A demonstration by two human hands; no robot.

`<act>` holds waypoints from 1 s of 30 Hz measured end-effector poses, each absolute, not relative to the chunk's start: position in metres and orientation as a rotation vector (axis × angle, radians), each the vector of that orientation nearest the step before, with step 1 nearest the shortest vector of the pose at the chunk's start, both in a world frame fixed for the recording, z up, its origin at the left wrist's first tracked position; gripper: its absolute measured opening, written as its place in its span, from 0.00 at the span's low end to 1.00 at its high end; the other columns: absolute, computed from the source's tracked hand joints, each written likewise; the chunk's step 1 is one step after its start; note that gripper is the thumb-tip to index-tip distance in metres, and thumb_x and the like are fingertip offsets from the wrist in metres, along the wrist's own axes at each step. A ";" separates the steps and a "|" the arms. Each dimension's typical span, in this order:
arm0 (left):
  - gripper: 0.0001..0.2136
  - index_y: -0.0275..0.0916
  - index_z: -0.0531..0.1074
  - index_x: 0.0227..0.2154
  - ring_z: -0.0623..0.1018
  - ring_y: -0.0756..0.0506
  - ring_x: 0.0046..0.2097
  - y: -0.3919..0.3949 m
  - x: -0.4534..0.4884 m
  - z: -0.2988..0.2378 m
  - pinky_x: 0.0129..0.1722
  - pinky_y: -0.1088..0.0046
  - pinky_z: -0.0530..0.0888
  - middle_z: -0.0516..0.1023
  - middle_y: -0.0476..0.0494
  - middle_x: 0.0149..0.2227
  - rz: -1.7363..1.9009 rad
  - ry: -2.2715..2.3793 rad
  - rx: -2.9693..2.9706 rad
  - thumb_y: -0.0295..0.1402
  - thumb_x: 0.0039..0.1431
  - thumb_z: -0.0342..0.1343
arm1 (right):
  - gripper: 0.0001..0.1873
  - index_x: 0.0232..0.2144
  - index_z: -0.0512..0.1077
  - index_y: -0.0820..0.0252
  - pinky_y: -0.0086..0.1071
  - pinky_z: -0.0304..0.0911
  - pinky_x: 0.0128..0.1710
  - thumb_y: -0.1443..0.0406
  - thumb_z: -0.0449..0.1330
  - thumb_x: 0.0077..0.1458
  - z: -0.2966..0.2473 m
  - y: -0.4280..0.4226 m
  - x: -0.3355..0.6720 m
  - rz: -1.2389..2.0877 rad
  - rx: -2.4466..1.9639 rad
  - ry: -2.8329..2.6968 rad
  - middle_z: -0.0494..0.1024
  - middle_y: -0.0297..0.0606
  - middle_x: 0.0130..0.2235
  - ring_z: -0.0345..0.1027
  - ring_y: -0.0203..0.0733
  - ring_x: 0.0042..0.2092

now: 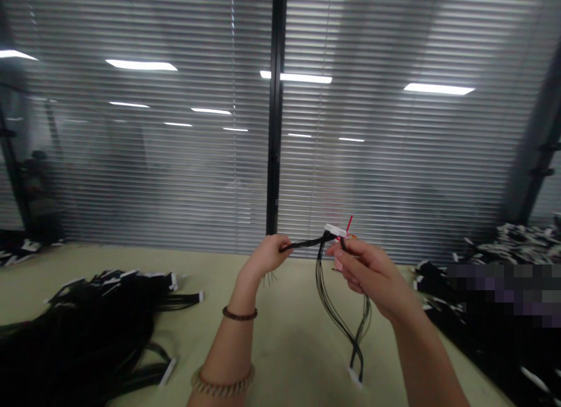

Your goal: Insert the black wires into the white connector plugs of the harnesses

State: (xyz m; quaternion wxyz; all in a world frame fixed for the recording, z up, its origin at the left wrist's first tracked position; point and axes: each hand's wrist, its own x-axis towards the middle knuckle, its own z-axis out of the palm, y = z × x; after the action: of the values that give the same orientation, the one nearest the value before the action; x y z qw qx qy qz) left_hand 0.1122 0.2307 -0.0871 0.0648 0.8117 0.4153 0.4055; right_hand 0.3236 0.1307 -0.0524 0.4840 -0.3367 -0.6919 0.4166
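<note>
My left hand (266,253) and right hand (368,272): both closed on one harness (333,302), above desk (289,331); cable pile (87,325) left.

**Two bare hands raised together at chest height**

Both forearms reach up and forward from the bottom edge of the view, converging toward the centre. The left hand (266,254) is curled into a loose fist, knuckles facing away, thumb and fingers pinched closed. Its wrist wears a thin dark bracelet, and a wider beaded band sits lower on the forearm. The right hand (367,271) is just beside it, back toward the camera, fingers bent inward and closed in a grip.
</note>
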 end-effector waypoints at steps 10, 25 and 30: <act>0.10 0.33 0.68 0.35 0.72 0.50 0.32 0.176 0.170 -0.053 0.32 0.76 0.68 0.73 0.46 0.30 1.320 0.619 2.234 0.33 0.50 0.53 | 0.13 0.32 0.63 0.64 0.20 0.53 0.15 0.57 0.51 0.54 -0.055 0.129 0.308 1.122 -0.633 -1.715 0.61 0.30 0.24 0.53 0.25 0.20; 0.13 0.35 0.68 0.35 0.66 0.55 0.23 0.161 0.163 -0.047 0.26 0.79 0.65 0.66 0.53 0.21 1.391 0.497 1.875 0.34 0.46 0.59 | 0.15 0.30 0.67 0.66 0.21 0.56 0.21 0.58 0.53 0.55 -0.056 0.125 0.316 1.162 -0.618 -1.895 0.67 0.35 0.25 0.61 0.28 0.23; 0.14 0.37 0.66 0.40 0.61 0.56 0.19 0.153 0.161 -0.044 0.22 0.80 0.63 0.61 0.55 0.19 1.519 0.479 1.784 0.37 0.51 0.54 | 0.21 0.32 0.68 0.66 0.26 0.61 0.28 0.53 0.48 0.56 -0.056 0.120 0.311 1.391 -0.497 -1.951 0.70 0.41 0.30 0.65 0.33 0.27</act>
State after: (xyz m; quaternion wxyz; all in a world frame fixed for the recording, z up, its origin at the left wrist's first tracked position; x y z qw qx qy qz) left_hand 0.1613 0.1529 -0.0436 0.3665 0.6941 0.1862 0.5910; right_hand 0.3111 0.1196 -0.0556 0.3400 -0.1910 -0.7497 0.5346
